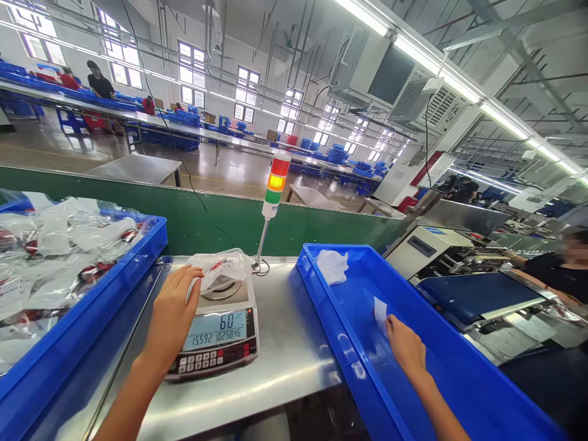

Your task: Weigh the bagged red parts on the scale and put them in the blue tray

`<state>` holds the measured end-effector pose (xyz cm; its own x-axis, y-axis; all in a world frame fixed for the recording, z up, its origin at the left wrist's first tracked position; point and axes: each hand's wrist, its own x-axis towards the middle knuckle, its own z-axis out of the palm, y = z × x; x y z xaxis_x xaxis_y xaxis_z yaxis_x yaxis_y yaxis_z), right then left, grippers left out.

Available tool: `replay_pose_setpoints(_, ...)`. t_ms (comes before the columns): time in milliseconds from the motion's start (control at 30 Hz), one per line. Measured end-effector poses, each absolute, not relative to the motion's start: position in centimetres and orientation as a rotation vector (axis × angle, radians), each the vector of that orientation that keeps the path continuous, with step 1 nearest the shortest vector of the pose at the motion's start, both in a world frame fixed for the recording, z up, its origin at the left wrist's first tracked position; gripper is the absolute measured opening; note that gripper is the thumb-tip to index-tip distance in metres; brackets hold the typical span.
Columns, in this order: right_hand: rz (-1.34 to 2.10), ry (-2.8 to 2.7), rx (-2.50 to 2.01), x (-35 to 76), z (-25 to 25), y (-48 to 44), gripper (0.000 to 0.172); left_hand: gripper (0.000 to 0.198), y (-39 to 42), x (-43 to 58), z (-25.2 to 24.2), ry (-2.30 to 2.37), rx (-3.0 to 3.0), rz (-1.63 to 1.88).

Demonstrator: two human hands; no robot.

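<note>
A counting scale (219, 334) stands on the steel table (285, 361), its display lit with digits. A clear plastic bag (219, 267) with red parts lies on its round pan. My left hand (172, 312) rests by the scale's left side, fingers reaching the bag's edge. My right hand (404, 343) is inside the right blue bin (441, 367), fingertips on a small white slip (380, 309). Whether it grips the slip is unclear. Another white bag (332, 266) lies at the bin's far end.
A blue bin (92, 306) full of bagged parts sits at the left. A signal tower light (274, 190) stands behind the scale, before a green conveyor belt (220, 220). A machine (463, 275) and a seated person (565, 275) are at the right.
</note>
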<state>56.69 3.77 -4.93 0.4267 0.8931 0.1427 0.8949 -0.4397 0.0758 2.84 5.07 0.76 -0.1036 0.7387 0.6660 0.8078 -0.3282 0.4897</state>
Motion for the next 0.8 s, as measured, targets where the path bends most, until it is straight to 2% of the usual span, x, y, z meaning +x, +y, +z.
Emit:
replay_pose_setpoints(200, -0.337, -1.501, -2.509, 56.3, -1.2, 1.6, 0.044, 0.043, 6.9, 3.6, 1.2, -1.854, -2.104, -1.325)
replay_pose_setpoints(533, -0.313, -1.505, -2.182, 52.9, 1.2, 0.5, 0.053, 0.036, 11.7, 4.9, 0.9, -1.993, -2.216, -1.027)
replay_pose_setpoints(800, -0.075, -1.497, -1.806, 46.3, 5.0, 2.6, 0.055, 0.028, 13.5, 5.7, 1.3, -2.064, -2.147, -0.909)
